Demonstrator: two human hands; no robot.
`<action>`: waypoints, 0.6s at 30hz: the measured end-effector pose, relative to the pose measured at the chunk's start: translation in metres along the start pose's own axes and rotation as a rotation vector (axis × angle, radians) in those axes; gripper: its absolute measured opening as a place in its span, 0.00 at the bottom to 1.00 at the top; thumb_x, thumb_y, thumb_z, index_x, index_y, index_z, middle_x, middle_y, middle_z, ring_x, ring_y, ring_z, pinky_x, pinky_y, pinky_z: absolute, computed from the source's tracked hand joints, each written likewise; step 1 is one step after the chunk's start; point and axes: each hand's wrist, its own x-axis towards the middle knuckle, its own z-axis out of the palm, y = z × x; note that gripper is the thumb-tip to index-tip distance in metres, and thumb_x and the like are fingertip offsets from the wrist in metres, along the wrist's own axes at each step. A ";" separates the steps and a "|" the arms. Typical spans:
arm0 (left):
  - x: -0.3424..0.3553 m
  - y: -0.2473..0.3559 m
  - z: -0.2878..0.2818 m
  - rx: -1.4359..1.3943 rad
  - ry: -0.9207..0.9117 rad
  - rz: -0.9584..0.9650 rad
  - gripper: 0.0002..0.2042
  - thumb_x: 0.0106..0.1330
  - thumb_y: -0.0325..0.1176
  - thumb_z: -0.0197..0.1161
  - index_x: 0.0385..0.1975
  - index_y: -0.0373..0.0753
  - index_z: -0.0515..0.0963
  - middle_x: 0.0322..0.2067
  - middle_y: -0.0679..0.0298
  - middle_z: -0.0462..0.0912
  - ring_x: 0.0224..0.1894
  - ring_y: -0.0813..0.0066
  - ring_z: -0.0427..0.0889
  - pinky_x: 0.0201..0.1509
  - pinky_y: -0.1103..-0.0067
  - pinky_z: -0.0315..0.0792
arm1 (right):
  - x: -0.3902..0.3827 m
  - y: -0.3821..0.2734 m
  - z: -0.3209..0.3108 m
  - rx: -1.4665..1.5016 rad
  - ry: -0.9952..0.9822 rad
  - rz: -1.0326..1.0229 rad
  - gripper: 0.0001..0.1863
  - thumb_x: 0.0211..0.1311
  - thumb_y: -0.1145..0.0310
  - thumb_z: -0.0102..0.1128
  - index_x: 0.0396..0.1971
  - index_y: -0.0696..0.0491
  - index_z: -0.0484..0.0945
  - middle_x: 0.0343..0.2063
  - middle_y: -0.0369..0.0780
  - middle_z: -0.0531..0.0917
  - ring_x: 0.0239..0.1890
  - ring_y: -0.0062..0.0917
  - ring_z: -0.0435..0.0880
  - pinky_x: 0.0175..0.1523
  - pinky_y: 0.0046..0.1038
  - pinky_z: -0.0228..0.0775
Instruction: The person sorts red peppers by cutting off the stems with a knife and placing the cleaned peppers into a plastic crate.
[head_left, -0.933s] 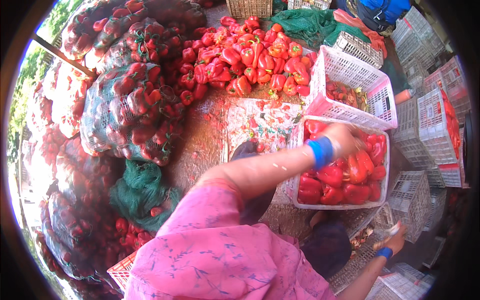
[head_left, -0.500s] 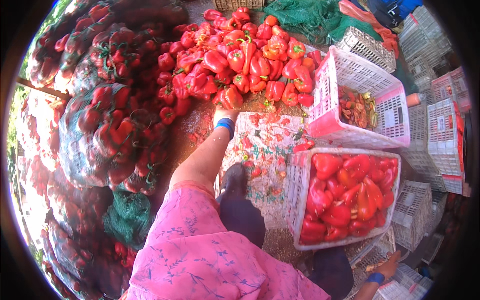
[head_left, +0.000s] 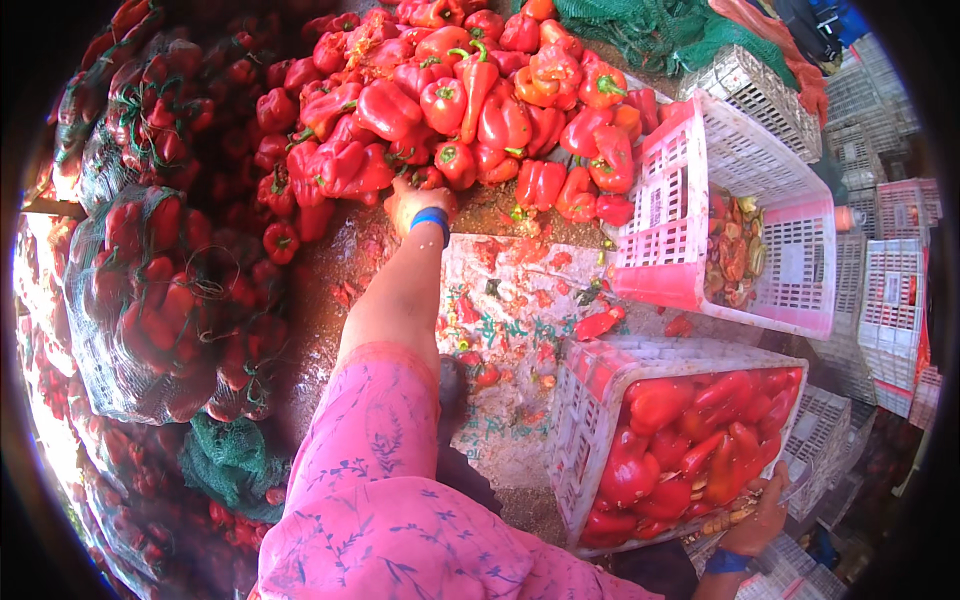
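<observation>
Bulging mesh sacks (head_left: 170, 310) are crowding the left side, and a crumpled green net (head_left: 230, 462) is lying beside them. From afar I am seeing a second green net (head_left: 635, 35) spreading at the top, next to a salmon-coloured cloth (head_left: 768, 40), with a small pale crate (head_left: 752, 98) standing near. Stacked plastic crates (head_left: 890, 310) are lining the right edge. A stained sheet (head_left: 520, 395) is covering some floor (head_left: 522, 505).
</observation>
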 end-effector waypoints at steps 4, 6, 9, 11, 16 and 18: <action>0.007 -0.024 0.007 -0.030 -0.040 0.052 0.33 0.44 0.36 0.73 0.56 0.42 0.75 0.45 0.52 0.87 0.50 0.54 0.86 0.55 0.68 0.77 | -0.013 -0.035 0.024 0.055 -0.084 -0.022 0.24 0.75 0.59 0.50 0.61 0.59 0.73 0.28 0.33 0.76 0.23 0.14 0.74 0.27 0.18 0.64; -0.007 -0.029 0.010 -0.033 -0.085 0.065 0.31 0.46 0.35 0.71 0.55 0.43 0.76 0.43 0.54 0.87 0.48 0.54 0.86 0.55 0.68 0.76 | -0.017 -0.036 0.020 -0.022 -0.111 -0.016 0.23 0.76 0.60 0.50 0.61 0.59 0.73 0.29 0.34 0.76 0.23 0.14 0.74 0.27 0.18 0.64; -0.012 -0.070 0.030 -0.014 -0.120 0.087 0.31 0.44 0.36 0.72 0.55 0.42 0.76 0.39 0.55 0.87 0.47 0.56 0.86 0.53 0.70 0.77 | -0.025 -0.032 0.017 0.093 -0.118 0.039 0.21 0.74 0.62 0.49 0.60 0.58 0.75 0.28 0.36 0.77 0.21 0.16 0.72 0.26 0.19 0.65; -0.064 -0.039 -0.007 -0.299 -0.360 -0.047 0.30 0.43 0.31 0.74 0.51 0.38 0.74 0.36 0.58 0.84 0.42 0.70 0.85 0.46 0.74 0.79 | -0.035 -0.040 0.011 0.017 -0.135 0.070 0.19 0.74 0.62 0.51 0.57 0.56 0.77 0.27 0.36 0.77 0.20 0.16 0.73 0.25 0.18 0.65; -0.173 0.013 -0.109 -0.666 -0.855 0.355 0.32 0.45 0.16 0.71 0.55 0.39 0.71 0.45 0.63 0.82 0.47 0.73 0.82 0.51 0.74 0.80 | -0.055 -0.065 0.013 0.142 -0.446 0.264 0.14 0.73 0.62 0.55 0.49 0.55 0.81 0.26 0.36 0.81 0.21 0.15 0.76 0.23 0.19 0.66; -0.237 0.041 -0.155 -0.723 -1.053 0.440 0.32 0.46 0.12 0.70 0.54 0.39 0.70 0.47 0.64 0.81 0.50 0.73 0.81 0.55 0.73 0.79 | -0.066 -0.079 0.020 0.201 -0.602 0.271 0.14 0.74 0.61 0.56 0.46 0.55 0.82 0.25 0.35 0.82 0.22 0.15 0.77 0.25 0.18 0.67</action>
